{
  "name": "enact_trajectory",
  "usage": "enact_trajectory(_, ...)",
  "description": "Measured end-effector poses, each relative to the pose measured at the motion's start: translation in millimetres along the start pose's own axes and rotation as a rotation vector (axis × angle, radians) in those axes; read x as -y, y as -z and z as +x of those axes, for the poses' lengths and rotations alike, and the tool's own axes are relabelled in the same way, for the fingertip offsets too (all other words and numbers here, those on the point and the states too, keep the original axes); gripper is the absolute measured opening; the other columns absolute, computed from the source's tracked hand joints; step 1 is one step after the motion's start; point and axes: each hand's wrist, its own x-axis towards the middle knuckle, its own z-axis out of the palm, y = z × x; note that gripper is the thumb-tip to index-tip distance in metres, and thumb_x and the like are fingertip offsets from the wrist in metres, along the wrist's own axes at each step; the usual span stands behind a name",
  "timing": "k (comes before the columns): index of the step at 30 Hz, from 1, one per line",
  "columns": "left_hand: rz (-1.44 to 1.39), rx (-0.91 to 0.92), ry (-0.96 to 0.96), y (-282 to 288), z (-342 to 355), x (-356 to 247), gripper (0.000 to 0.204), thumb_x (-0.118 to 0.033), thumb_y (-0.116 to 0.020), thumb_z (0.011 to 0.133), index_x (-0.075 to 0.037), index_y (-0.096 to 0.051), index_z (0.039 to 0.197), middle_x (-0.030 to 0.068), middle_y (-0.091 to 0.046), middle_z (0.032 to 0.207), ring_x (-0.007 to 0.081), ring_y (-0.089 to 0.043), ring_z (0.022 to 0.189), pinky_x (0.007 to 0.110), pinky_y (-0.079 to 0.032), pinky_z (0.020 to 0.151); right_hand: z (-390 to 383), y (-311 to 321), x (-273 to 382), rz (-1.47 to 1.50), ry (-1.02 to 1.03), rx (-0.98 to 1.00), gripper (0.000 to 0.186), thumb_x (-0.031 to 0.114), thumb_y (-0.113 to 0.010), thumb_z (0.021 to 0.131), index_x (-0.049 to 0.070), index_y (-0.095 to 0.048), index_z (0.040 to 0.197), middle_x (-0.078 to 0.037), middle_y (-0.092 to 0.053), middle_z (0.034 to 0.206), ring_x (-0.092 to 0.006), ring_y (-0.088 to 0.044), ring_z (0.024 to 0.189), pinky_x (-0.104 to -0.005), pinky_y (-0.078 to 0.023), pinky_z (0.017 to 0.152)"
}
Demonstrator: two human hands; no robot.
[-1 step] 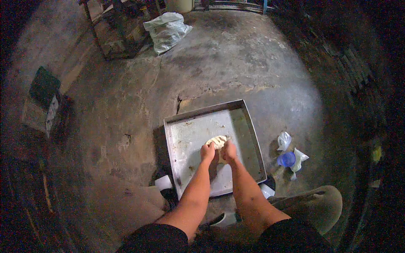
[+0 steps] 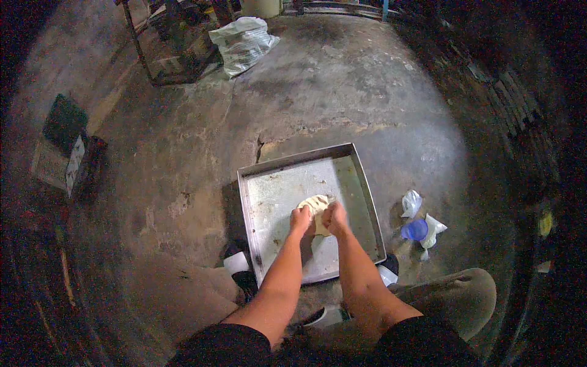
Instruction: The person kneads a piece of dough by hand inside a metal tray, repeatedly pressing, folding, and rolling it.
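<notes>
A pale lump of dough (image 2: 315,203) is gripped between my two hands over a square metal tray (image 2: 269,202) with raised sides. My left hand (image 2: 300,220) closes on the dough's left side, its fingers curled in. On the other side my right hand (image 2: 334,218) is also closed on it, knuckles up and slightly blurred. Part of the dough shows between and below the hands. Whether it touches the tray bottom I cannot tell. Small crumbs and brownish marks dot the tray.
Right of the tray, a blue cup (image 2: 415,230) stands on the concrete floor beside a clear plastic bag (image 2: 411,203) and a knotted bag of pale contents (image 2: 433,232). Farther off lies a white sack (image 2: 244,46). A green object (image 2: 65,117) sits at the far left. My legs flank the tray.
My right hand has shifted very slightly, and more of the dough shows between and below my hands. The tray appears marginally higher in the picture.
</notes>
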Motion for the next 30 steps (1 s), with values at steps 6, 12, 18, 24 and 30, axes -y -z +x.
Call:
enact_trajectory(6,0.249,-0.327,-0.562,-11,-55,-3,0.030,-0.019,-0.058,0.084,-0.005,-0.056,0.110,0.0171,-0.059,0.105,0.0334,-0.057,0.098,0.042,-0.045,0.083,27,60,13,-0.509,0.553,-0.405,0.023,0.029,-0.051,0.081,0.008,-0.056,0.073,-0.007,-0.047,0.055,-0.0253,-0.048,0.052,-0.0392,-0.041,0.053)
enact_trajectory(12,0.663,-0.462,-0.504,3,-77,-13,0.059,-0.022,-0.064,0.083,0.000,-0.040,0.133,0.0160,-0.044,0.128,0.0351,-0.044,0.118,0.046,-0.038,0.095,-43,0,3,-1.240,0.563,-0.568,0.038,0.027,-0.063,0.076,0.000,-0.061,0.104,-0.020,-0.059,0.106,-0.0357,-0.058,0.098,-0.0435,-0.045,0.089)
enact_trajectory(18,0.734,-0.278,-0.274,12,-59,-48,0.056,-0.037,-0.071,0.077,-0.005,-0.054,0.119,0.0159,-0.053,0.118,0.0337,-0.050,0.112,0.046,-0.041,0.093,-71,-6,-30,-1.244,0.480,-0.573,0.039,0.028,-0.070,0.071,0.000,-0.064,0.097,-0.018,-0.063,0.102,-0.0327,-0.060,0.097,-0.0444,-0.042,0.094)
enact_trajectory(24,0.568,-0.129,-0.390,16,-24,-39,0.038,-0.031,-0.071,0.078,-0.005,-0.063,0.106,0.0168,-0.062,0.103,0.0329,-0.058,0.101,0.041,-0.046,0.089,-40,34,-5,-1.201,0.501,-0.215,0.041,0.030,-0.073,0.068,0.002,-0.067,0.096,-0.019,-0.068,0.088,-0.0335,-0.066,0.083,-0.0416,-0.051,0.076)
enact_trajectory(30,0.181,-0.057,-0.277,29,-24,-37,0.037,-0.027,-0.066,0.083,0.000,-0.059,0.106,0.0216,-0.064,0.106,0.0339,-0.062,0.098,0.041,-0.047,0.085,-37,32,12,-0.851,0.265,0.009,0.028,0.010,-0.065,0.078,-0.004,-0.056,0.101,-0.013,-0.064,0.086,-0.0229,-0.066,0.079,-0.0352,-0.057,0.064)
